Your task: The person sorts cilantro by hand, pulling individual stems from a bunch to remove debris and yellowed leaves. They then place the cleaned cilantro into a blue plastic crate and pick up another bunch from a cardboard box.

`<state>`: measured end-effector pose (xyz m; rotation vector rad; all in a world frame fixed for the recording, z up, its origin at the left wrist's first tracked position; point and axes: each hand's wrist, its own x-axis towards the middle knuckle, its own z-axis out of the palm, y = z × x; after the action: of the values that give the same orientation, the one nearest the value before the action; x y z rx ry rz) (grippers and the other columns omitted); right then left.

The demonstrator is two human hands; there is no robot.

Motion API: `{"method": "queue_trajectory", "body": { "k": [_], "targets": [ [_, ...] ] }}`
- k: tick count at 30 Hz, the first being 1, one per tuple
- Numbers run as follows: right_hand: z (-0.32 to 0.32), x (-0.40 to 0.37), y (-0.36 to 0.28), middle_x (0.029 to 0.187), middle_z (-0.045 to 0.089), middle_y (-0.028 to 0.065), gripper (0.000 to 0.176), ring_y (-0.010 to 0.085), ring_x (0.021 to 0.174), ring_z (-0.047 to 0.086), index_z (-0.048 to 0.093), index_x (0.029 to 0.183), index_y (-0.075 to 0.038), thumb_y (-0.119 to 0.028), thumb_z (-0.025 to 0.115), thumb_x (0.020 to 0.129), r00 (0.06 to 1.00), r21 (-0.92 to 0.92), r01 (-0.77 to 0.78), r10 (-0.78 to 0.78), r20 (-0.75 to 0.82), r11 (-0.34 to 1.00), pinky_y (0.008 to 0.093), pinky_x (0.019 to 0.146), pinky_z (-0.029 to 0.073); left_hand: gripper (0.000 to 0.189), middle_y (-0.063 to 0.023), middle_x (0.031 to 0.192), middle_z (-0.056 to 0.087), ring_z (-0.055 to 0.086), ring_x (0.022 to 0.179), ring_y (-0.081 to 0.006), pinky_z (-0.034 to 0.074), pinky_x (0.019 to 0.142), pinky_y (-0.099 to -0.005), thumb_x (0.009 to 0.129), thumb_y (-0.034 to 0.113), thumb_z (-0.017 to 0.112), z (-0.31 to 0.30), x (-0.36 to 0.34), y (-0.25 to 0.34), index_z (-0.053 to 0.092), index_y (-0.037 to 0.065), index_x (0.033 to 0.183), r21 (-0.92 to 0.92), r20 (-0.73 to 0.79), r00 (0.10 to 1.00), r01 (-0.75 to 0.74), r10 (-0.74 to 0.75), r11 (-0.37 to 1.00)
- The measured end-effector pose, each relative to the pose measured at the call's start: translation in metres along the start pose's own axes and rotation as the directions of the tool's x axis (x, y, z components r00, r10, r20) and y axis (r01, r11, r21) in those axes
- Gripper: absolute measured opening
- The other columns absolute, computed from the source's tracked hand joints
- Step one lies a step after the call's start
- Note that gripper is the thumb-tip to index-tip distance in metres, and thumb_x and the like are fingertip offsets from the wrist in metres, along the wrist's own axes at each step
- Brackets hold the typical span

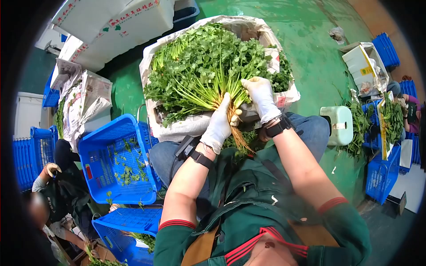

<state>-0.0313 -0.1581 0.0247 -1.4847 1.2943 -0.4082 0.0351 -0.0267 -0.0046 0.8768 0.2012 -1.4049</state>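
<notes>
Matt white cloth gloves [218,126], leafy herbs [206,66], crumpled newspaper lining [186,128], perforated blue plastic crate [113,159].

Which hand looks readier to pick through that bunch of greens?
Probably the right hand: it holds higher on the stems, nearer the leaves, while the left hand grips the bunch near the roots.

The left hand [218,128] and right hand [262,98] wear white gloves [259,91]. Just behind each grip sits a black wrist strap [202,158]. The green sleeves [171,241] have red-striped cuffs [176,224], and the jeans [165,156] are blue.

Stem bases of the herb bunch [208,66] hide behind the left hand [218,126], with carton [128,22] print unreadable.
</notes>
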Motion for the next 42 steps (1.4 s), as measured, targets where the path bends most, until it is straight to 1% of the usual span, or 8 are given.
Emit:
{"method": "queue_trajectory", "body": {
  "k": [11,13,19,21,23,26,38,42],
  "targets": [
    [0.002,-0.075,0.022,0.081,0.063,0.008,0.022,0.0152,0.07,0.06,0.06,0.09,0.0,-0.018,0.067,0.081,0.846,0.245,0.36,-0.425,0.32,0.9,0.0299,0.062,0.049,0.034,-0.002,0.086,0.063,0.058,0.069,-0.0131,0.048,0.059,-0.0269,0.09,0.041,0.055,0.013,-0.008,0.003,0.059,0.012,0.107,-0.097,0.07,0.996,-0.052,0.059,0.994],
    [-0.009,-0.086,0.007,0.077,0.063,0.0118,0.02,0.0183,0.069,0.061,0.06,0.086,0.002,-0.017,0.065,0.08,0.672,-0.178,0.732,-0.655,0.346,0.657,0.0312,0.058,0.048,0.034,-0.0041,0.093,0.063,0.059,0.084,-0.016,0.049,0.077,-0.0316,0.091,0.037,0.054,0.004,0.002,0.0,0.059,0.008,0.108,-0.161,0.206,0.976,-0.035,0.068,0.986],
    [-0.071,-0.092,-0.047,0.085,0.065,0.0141,0.025,0.0301,0.081,0.063,0.065,0.093,-0.005,-0.019,0.069,0.073,0.435,-0.457,0.819,0.144,0.889,0.347,0.0361,0.073,0.049,0.029,0.0003,0.068,0.056,0.047,0.047,-0.0082,0.031,0.034,-0.0205,0.09,0.041,0.054,0.001,-0.004,0.006,0.056,0.012,0.09,0.014,-0.021,0.998,0.058,-0.058,0.998],
    [-0.06,-0.073,-0.047,0.093,0.065,0.0142,0.028,0.0301,0.086,0.062,0.066,0.1,-0.009,-0.016,0.067,0.074,0.601,-0.34,0.647,-0.183,0.778,0.682,0.0355,0.077,0.049,0.029,0.0001,0.069,0.056,0.048,0.047,-0.0087,0.031,0.035,-0.0201,0.09,0.042,0.055,0.004,-0.002,0.004,0.056,0.013,0.091,-0.01,-0.009,1.0,0.011,-0.011,1.0],
    [-0.03,-0.047,-0.04,0.087,0.063,0.0137,0.029,0.0311,0.084,0.061,0.065,0.104,-0.012,-0.014,0.067,0.075,0.643,-0.335,0.765,-0.682,0.349,0.55,0.0366,0.077,0.049,0.028,0.0,0.07,0.058,0.049,0.048,-0.0095,0.031,0.035,-0.02,0.089,0.042,0.057,-0.001,0.001,0.001,0.056,0.014,0.092,-0.019,-0.001,0.999,-0.035,0.035,0.999],
    [-0.005,-0.012,-0.051,0.084,0.06,0.0138,0.026,0.031,0.082,0.06,0.065,0.101,-0.013,-0.014,0.065,0.075,0.678,-0.583,0.695,-0.655,0.335,0.421,0.0378,0.074,0.049,0.029,0.0003,0.074,0.058,0.049,0.051,-0.0092,0.031,0.035,-0.0199,0.087,0.043,0.058,0.004,-0.004,0.002,0.056,0.015,0.094,0.023,-0.063,0.996,-0.063,0.064,0.998],
    [-0.022,-0.021,-0.063,0.072,0.053,0.0083,0.013,0.028,0.081,0.058,0.061,0.076,-0.006,-0.005,0.058,0.063,0.037,-0.498,0.821,-0.843,0.536,-0.281,0.0386,0.067,0.045,0.035,-0.0016,0.068,0.057,0.043,0.043,-0.0104,0.029,0.035,-0.0205,0.084,0.05,0.059,0.0,-0.002,0.003,0.056,0.016,0.09,0.012,-0.026,1.0,-0.005,0.005,1.0],
    [-0.021,-0.04,-0.042,0.076,0.058,0.0102,0.008,0.0279,0.069,0.06,0.056,0.078,-0.005,-0.005,0.056,0.07,0.385,-0.541,0.84,-0.675,0.63,-0.026,0.037,0.059,0.049,0.038,0.0004,0.065,0.056,0.043,0.042,-0.0095,0.029,0.034,-0.0202,0.083,0.053,0.058,0.003,-0.002,0.003,0.057,0.015,0.086,-0.051,-0.055,0.999,-0.004,0.001,0.999]
  ]
}}
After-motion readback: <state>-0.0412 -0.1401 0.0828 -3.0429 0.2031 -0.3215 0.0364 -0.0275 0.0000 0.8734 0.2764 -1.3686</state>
